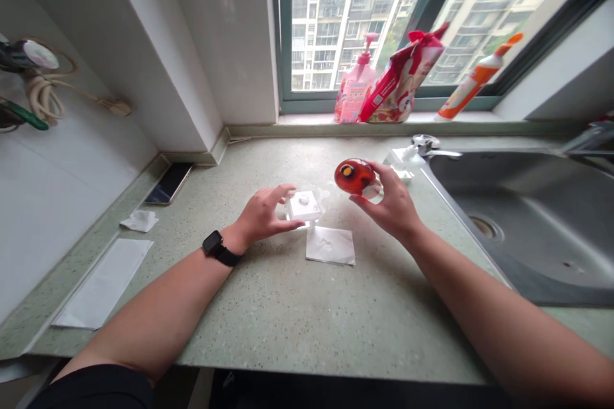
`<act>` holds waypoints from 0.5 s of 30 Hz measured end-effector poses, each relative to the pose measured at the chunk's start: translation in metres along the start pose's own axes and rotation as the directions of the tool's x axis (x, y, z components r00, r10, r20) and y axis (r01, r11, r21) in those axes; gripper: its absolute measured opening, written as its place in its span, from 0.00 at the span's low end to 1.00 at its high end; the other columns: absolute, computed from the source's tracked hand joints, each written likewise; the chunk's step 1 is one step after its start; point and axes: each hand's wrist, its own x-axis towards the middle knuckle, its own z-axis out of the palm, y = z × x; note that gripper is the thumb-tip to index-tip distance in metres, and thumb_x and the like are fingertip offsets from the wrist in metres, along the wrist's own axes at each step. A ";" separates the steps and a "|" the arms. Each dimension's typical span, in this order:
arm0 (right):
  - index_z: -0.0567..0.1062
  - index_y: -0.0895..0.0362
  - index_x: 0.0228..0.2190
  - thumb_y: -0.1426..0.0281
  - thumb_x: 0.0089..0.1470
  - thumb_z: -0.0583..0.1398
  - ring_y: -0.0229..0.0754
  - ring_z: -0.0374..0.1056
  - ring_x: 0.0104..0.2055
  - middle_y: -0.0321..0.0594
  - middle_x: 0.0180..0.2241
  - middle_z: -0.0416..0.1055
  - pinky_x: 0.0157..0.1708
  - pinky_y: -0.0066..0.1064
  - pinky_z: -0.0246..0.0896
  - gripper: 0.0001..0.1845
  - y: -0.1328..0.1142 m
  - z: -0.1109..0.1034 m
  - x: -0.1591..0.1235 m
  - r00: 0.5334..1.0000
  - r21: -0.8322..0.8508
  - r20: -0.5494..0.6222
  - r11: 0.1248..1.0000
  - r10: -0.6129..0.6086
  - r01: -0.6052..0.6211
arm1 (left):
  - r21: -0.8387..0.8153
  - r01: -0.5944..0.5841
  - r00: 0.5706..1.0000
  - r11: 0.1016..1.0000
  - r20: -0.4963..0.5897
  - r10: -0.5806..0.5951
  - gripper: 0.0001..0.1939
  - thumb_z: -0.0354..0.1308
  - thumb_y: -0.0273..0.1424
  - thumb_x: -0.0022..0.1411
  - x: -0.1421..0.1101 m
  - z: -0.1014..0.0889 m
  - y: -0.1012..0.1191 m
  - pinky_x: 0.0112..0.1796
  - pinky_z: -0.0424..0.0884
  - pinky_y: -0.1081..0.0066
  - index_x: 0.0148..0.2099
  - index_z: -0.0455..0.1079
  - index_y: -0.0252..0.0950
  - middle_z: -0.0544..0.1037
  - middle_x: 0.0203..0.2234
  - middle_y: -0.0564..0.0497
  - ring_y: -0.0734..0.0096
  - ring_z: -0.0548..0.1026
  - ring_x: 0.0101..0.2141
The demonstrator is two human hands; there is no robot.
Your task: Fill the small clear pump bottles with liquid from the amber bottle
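My left hand [263, 214] rests on the speckled green counter [288, 307], its fingers curled around a small white square box [304, 206]. A black watch sits on that wrist. My right hand [393, 204] is raised a little above the counter and grips a small round red-orange jar [355, 176] tipped on its side, with a clear part under my fingers. A folded white tissue [330, 245] lies flat on the counter between the two hands, just in front of the box.
A steel sink [527, 217] with a tap fills the right. On the windowsill stand a pink pump bottle [354, 86], a red refill pouch [400, 80] and an orange bottle [472, 80]. A phone [169, 183], a crumpled tissue [139, 220] and a white sheet [103, 281] lie at the left.
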 end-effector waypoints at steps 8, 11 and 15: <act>0.69 0.48 0.65 0.48 0.57 0.70 0.57 0.76 0.59 0.49 0.60 0.77 0.62 0.56 0.71 0.40 0.037 0.004 -0.002 0.964 0.262 0.026 0.928 0.266 -0.264 | 0.024 -0.001 1.000 1.000 0.009 0.001 0.37 0.70 0.59 0.64 0.000 -0.004 -0.001 0.48 0.83 0.57 0.64 0.69 0.42 0.87 0.47 0.45 0.58 0.86 0.43; 0.70 0.49 0.64 0.50 0.57 0.71 0.58 0.75 0.60 0.50 0.61 0.77 0.62 0.54 0.71 0.39 0.035 0.003 -0.002 0.963 0.240 0.056 0.932 0.264 -0.270 | 0.029 -0.010 1.000 1.000 0.012 0.010 0.37 0.69 0.59 0.65 0.000 -0.005 0.000 0.49 0.83 0.56 0.64 0.69 0.41 0.86 0.47 0.45 0.57 0.86 0.44; 0.73 0.50 0.61 0.51 0.55 0.71 0.59 0.75 0.60 0.49 0.59 0.79 0.62 0.55 0.70 0.36 0.030 0.000 -0.002 0.935 0.192 0.070 0.915 0.347 -0.354 | 0.037 -0.010 1.000 0.999 0.022 0.009 0.37 0.69 0.58 0.65 0.000 -0.006 0.000 0.49 0.83 0.56 0.64 0.69 0.40 0.86 0.47 0.45 0.57 0.86 0.44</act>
